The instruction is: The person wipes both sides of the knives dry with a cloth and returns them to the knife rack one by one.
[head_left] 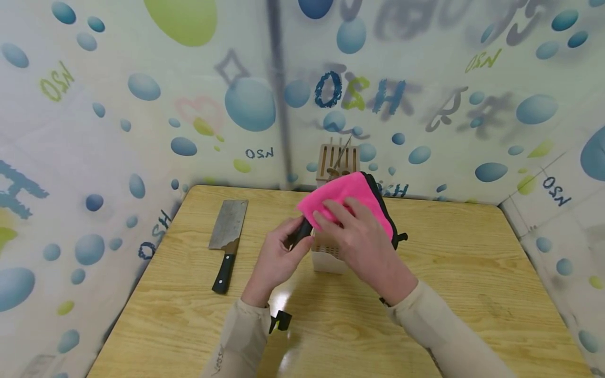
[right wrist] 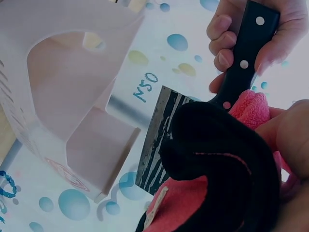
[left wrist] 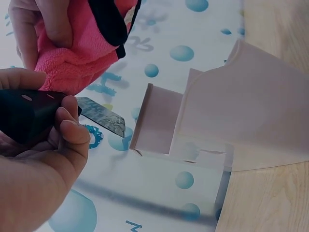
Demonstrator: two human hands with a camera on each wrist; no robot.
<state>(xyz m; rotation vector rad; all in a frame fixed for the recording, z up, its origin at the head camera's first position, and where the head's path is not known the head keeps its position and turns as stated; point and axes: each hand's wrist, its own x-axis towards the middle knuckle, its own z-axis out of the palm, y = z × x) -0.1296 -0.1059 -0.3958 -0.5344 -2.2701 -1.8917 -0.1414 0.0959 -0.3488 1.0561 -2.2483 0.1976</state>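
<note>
In front of the knife block, my left hand (head_left: 276,257) grips a broad-bladed kitchen knife by its black riveted handle (right wrist: 251,48). Part of the shiny blade (right wrist: 153,145) shows past a pink cloth (head_left: 340,189) with black edging; the cloth covers the rest of it. Fingers of my right hand (head_left: 361,241) bend over the cloth and hold it against the blade, close to the handle. On the table to the left lies a cleaver (head_left: 229,226), its black handle toward me.
The pale slotted knife block (head_left: 327,262) stands behind my hands, partly hidden by the cloth. A thin metal piece (head_left: 348,143) slants up at its top. The wooden table (head_left: 463,273) meets patterned walls (head_left: 416,79) at the back and sides.
</note>
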